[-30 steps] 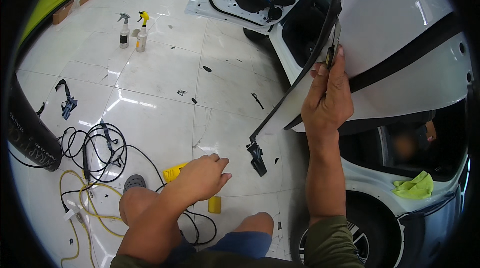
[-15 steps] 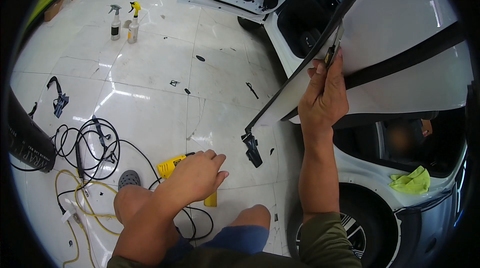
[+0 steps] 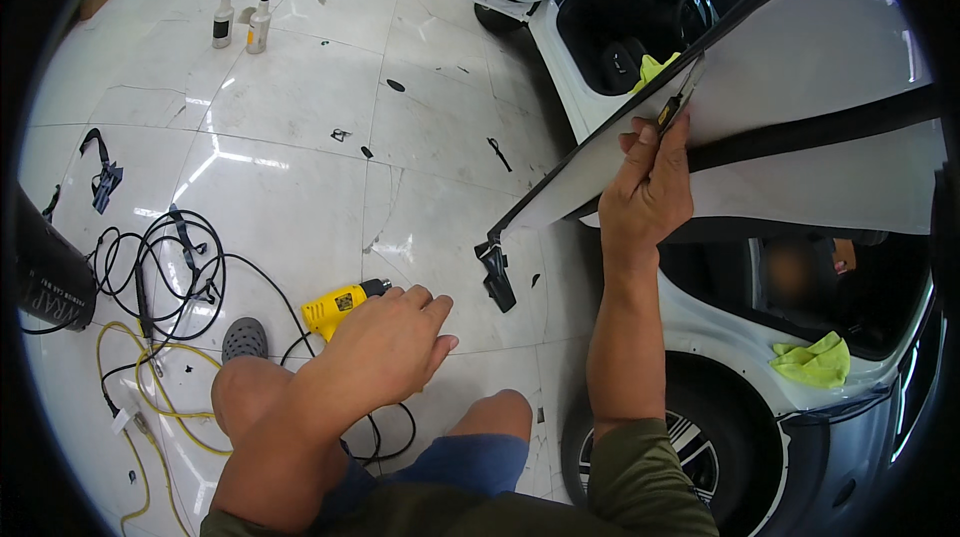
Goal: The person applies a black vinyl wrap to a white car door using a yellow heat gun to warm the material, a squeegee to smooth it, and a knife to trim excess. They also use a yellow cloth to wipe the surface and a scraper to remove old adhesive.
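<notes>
My right hand (image 3: pixel 645 182) grips a utility knife (image 3: pixel 672 109) between thumb and fingers, its long blade pointing up and to the right. The blade lies close along the black edge trim (image 3: pixel 590 142) of an open white car door (image 3: pixel 800 47); whether it touches is unclear. A black plastic end piece (image 3: pixel 497 279) hangs at the trim's lower end. My left hand (image 3: pixel 385 345) hovers above my knees, empty as far as I see, its fingers loosely bent and the thumb apart. Below it on the floor lies a yellow heat gun (image 3: pixel 333 310), partly hidden by that hand.
Coiled black cable (image 3: pixel 165 282) and a yellow cord (image 3: pixel 175 407) lie at left, beside a dark cylinder (image 3: pixel 50 257). Two spray bottles (image 3: pixel 258 25) stand farther off. Dark scraps dot the tiles. A green cloth (image 3: pixel 812 360) rests on the car body above a wheel (image 3: pixel 690 452).
My view has shifted slightly, so the floor things sit higher in the picture. The knife is angled more to the right along the trim. The left hand stays nearly still.
</notes>
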